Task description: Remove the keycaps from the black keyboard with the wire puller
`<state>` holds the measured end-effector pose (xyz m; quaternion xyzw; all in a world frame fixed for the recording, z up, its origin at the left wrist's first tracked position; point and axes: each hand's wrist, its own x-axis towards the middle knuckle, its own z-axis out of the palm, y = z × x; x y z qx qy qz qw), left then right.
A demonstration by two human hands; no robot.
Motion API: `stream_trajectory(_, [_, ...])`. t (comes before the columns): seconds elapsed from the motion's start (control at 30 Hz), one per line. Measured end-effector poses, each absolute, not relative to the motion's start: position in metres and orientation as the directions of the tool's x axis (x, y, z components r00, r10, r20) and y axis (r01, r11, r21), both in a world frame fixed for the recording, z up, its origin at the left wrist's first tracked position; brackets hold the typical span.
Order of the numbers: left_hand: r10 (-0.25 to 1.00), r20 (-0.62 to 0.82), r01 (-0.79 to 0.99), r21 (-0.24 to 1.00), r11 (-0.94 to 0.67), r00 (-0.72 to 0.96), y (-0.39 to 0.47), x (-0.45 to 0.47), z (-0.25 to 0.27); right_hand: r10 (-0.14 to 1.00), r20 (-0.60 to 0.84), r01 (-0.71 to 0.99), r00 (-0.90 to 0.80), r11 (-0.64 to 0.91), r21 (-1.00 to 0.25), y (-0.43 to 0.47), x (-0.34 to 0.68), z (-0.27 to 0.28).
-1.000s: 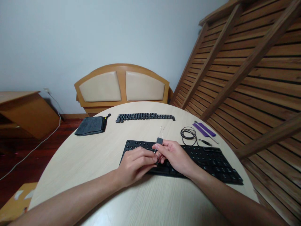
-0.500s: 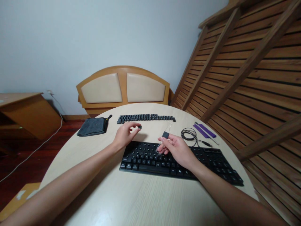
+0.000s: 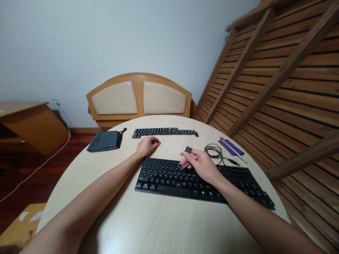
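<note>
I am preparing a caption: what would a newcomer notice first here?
Probably the long black keyboard comes first, on the pale table, with the right hand holding a wire tool over it. Next come rows of loose dark keycaps near the table's far edge. On the right, two purple strips stand out.

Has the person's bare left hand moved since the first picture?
Yes: the bare left hand has gone from over the flat black plastic keyboard to beyond its far edge, nearer the rows of small loose black keycaps.

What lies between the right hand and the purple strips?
The coiled black cable lies there, beyond the keyboard, as the head view shows.
</note>
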<state>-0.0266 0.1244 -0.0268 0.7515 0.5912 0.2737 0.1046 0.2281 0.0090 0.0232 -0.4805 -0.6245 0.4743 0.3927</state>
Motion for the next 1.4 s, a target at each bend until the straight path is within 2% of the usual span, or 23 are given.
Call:
stream_trajectory(0.53, [0.938,0.298,0.768,0.554,-0.321,0.176,0.122,-0.026,-0.028,0.954,0.054,0.286,-0.296,0.143,-0.947,0.000,0.225,0.031])
stream_trajectory(0.9, [0.902,0.385,0.574,0.701,-0.424,0.196,0.096,-0.023,-0.002,0.948,0.095,0.235,-0.303,0.171,-0.957,-0.002,0.225,0.023])
stream_trajectory(1.03, [0.896,0.352,0.517,0.732,-0.444,0.272,0.066,-0.020,0.011,0.944,0.087,0.230,-0.317,0.166,-0.959,-0.006,0.221,0.026])
stream_trajectory(1.17, [0.892,0.244,0.490,0.764,-0.419,0.381,0.028,-0.024,0.010,0.936,0.077,0.206,-0.343,0.155,-0.966,-0.012,0.216,0.026])
stream_trajectory(1.4, [0.813,0.162,0.536,0.678,-0.503,0.559,-0.001,-0.045,0.026,0.935,0.077,0.230,-0.347,0.164,-0.959,-0.020,0.210,0.021])
